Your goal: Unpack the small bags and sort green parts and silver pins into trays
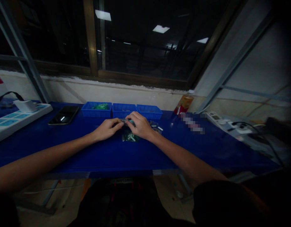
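My left hand (106, 129) and my right hand (141, 126) meet over the blue table, thumbs and fingers pinched around a small, thin, greenish-grey piece (126, 120). Its exact kind is too small and dark to make out. Just below my fingers lies a little heap of short pale sticks (131, 136), on what looks like dark green, shiny material. More small parts (157, 126), some in what seems to be clear plastic, lie right beside my right hand, which hides some of them.
Behind my hands stand three blue bins: the left bin (96, 113) with green material inside, a middle bin (119, 114) and a right bin (154, 115). A phone (64, 114) and a white power strip (22, 116) lie left. A bottle (183, 104) and cables are right.
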{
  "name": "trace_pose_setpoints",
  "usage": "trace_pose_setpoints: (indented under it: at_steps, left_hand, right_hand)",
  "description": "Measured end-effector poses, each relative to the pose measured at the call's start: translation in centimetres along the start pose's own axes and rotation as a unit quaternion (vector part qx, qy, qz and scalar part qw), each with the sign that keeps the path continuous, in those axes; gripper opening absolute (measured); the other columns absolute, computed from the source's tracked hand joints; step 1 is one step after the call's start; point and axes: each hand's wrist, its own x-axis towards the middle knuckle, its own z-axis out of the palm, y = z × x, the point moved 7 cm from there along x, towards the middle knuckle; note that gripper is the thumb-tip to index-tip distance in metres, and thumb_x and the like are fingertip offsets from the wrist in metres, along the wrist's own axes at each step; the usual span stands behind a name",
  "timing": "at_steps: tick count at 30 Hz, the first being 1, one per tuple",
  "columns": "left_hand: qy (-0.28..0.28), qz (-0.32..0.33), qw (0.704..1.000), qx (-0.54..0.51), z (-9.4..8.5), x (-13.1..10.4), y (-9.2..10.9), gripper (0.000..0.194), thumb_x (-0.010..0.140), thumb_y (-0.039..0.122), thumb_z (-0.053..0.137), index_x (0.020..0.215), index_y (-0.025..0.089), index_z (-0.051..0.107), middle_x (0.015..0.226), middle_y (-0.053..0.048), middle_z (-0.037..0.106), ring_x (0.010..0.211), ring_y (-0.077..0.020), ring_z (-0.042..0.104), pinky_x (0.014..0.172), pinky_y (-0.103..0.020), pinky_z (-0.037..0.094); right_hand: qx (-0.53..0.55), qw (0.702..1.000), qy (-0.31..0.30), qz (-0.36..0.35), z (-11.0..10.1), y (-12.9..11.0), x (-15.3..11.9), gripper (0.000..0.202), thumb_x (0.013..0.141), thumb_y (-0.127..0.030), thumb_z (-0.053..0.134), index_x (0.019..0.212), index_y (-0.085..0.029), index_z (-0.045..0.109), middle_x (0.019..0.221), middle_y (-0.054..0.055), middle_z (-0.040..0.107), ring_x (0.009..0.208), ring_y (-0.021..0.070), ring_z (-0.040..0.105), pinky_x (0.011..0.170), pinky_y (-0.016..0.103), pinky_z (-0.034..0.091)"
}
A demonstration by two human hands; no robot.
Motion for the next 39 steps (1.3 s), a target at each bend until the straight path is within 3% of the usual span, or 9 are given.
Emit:
trace_pose_setpoints:
  at_steps: [6,12,28,39]
  left_hand:
    - [-0.123,0.081,0.971,0.19,1.5,-1.0,1.1,0.054,0.076,0.062,0.049,0.11,0.02,0.051,0.108,-0.007,0.059,0.101,-0.0257,0.053,0.086,-0.04,0.036]
    - [-0.131,0.081,0.968,0.2,1.5,-1.1,0.8,0.033,0.083,0.05,0.047,0.097,0.021,0.053,0.1,-0.004,0.059,0.095,-0.0224,0.055,0.079,-0.035,0.038]
    - [-0.119,0.091,0.971,0.186,1.6,-0.9,0.5,0.031,0.083,0.047,0.048,0.095,0.019,0.053,0.098,-0.005,0.057,0.093,-0.0221,0.054,0.077,-0.035,0.039]
    - [-0.118,0.101,0.971,0.183,1.7,-0.8,0.1,0.031,0.083,0.046,0.048,0.097,0.019,0.053,0.097,-0.005,0.057,0.093,-0.0218,0.054,0.078,-0.035,0.04]
  right_hand:
    - [-0.043,0.992,0.065,0.096,-0.9,5.4,-0.6,0.015,0.085,-0.029,0.048,0.089,-0.017,0.056,0.085,0.007,0.056,0.084,0.0194,0.051,0.076,0.032,0.041]
    - [-0.077,0.984,0.061,0.146,-0.4,8.8,-1.2,0.013,0.083,-0.026,0.05,0.087,-0.017,0.057,0.083,0.007,0.056,0.082,0.0199,0.051,0.075,0.032,0.041]
    - [-0.148,0.967,0.027,0.205,0.9,11.0,-0.8,0.023,0.084,-0.037,0.05,0.085,-0.018,0.063,0.087,0.007,0.058,0.087,0.0212,0.052,0.078,0.033,0.041]
    - [-0.15,0.969,0.012,0.196,1.2,11.2,-1.0,0.021,0.083,-0.032,0.049,0.088,-0.018,0.064,0.089,0.009,0.057,0.088,0.0225,0.052,0.079,0.036,0.042]
